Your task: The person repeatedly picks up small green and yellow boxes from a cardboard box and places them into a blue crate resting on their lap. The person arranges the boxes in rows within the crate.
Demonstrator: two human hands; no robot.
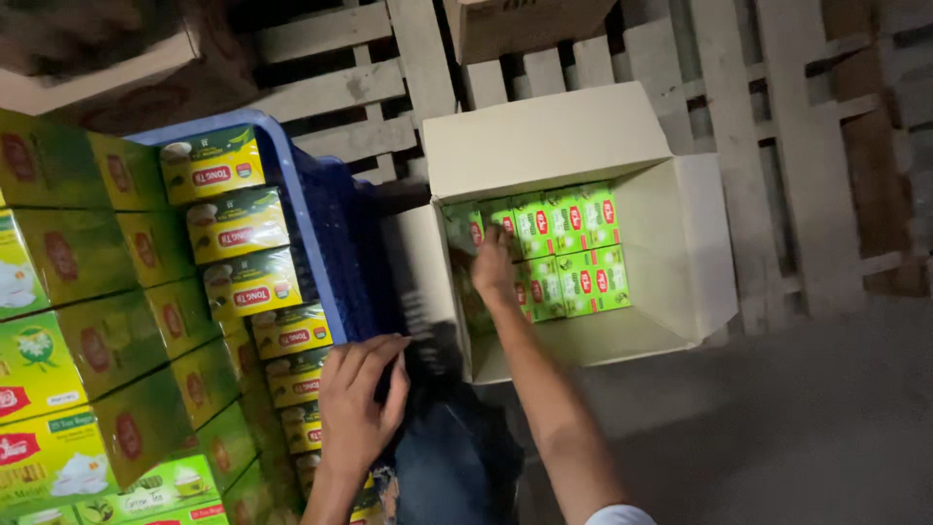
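Nearest to us, our left hand [358, 397] lies flat with its fingers together on the rim of the blue plastic crate [309, 209], holding nothing. That crate is packed with rows of yellow-green tea boxes [238, 226] standing on edge, and more of the same are stacked just to its left, so a large stock remains outside the carton.

Further out, our right hand [493, 264] reaches down into the open white cardboard carton [680, 243], fingers curled on a small green tea box [505, 216] at the near left of the packed layer. We judge the carton partly filled: two rows of small green boxes [573, 251] cover the far part of its floor, while a bare strip shows along the near wall.

The carton's flaps stand open, leaving a wide mouth. Crate and carton sit close together, with only a narrow dark gap between them. Beyond lies a wooden pallet [758, 117], and to the right open grey floor [797, 428].
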